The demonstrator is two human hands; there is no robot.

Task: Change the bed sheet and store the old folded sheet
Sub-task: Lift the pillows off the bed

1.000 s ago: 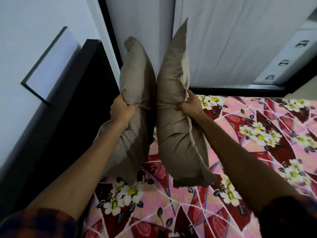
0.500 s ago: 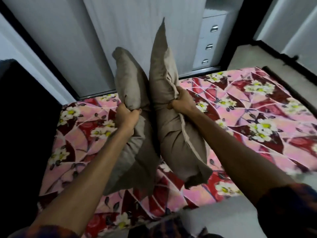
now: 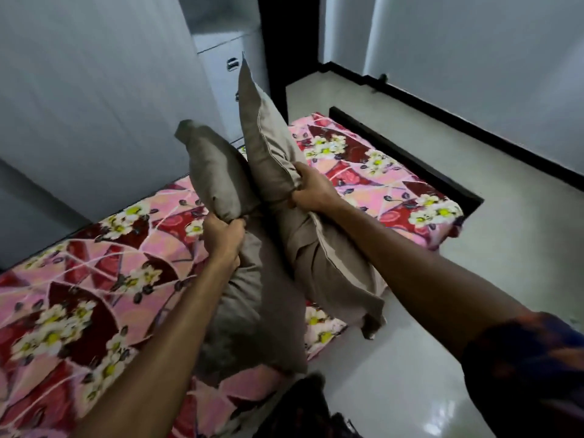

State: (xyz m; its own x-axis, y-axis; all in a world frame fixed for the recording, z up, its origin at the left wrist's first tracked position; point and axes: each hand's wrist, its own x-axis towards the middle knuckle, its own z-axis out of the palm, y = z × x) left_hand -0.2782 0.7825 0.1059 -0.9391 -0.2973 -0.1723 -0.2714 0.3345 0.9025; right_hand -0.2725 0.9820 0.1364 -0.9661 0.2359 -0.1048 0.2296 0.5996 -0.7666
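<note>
- Clutching a taupe pillow (image 3: pixel 218 175) at its pinched middle with the left hand (image 3: pixel 222 237), fingers curled tight round the fabric.
- Gripping a second taupe pillow (image 3: pixel 268 137) along its piped edge with the right hand (image 3: pixel 311 189), just beside the first, both standing tilted.
- Holding both above the floral bed sheet (image 3: pixel 94 279), lying spread flat over the bed (image 3: pixel 404 156) below and to either side of the hands, running to the far corner beside the pale floor (image 3: pixel 474 248).
</note>
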